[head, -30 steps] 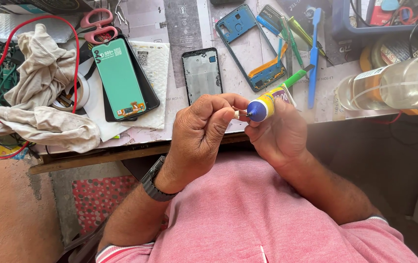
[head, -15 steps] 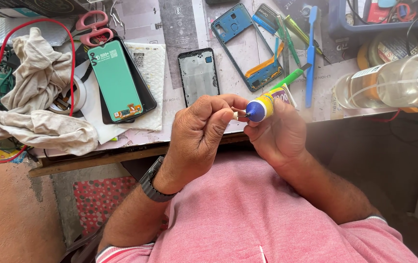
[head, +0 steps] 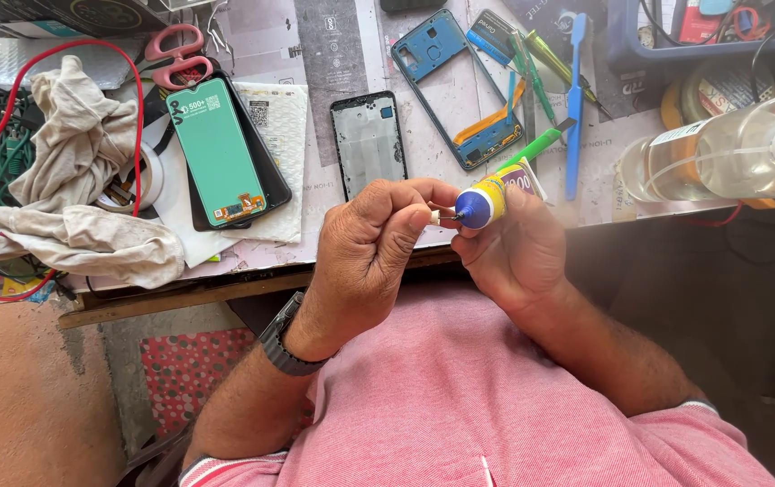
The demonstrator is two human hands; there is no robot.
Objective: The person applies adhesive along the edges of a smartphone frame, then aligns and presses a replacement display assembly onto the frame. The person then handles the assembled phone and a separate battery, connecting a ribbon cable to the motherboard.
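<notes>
the right hand is gripping a small yellow-and-blue glue tube above the desk edge while the left hand is pinching its thin nozzle tip – glue seemingly not yet applied to the black phone frame – that work remaining.

A green phone screen, black frame and blue frame lay on the cluttered bench between crumpled cloths, pink-handled scissors and a clear bottle.

Cluttered workbench: phone frames, rag, scissors, bottle.
</notes>
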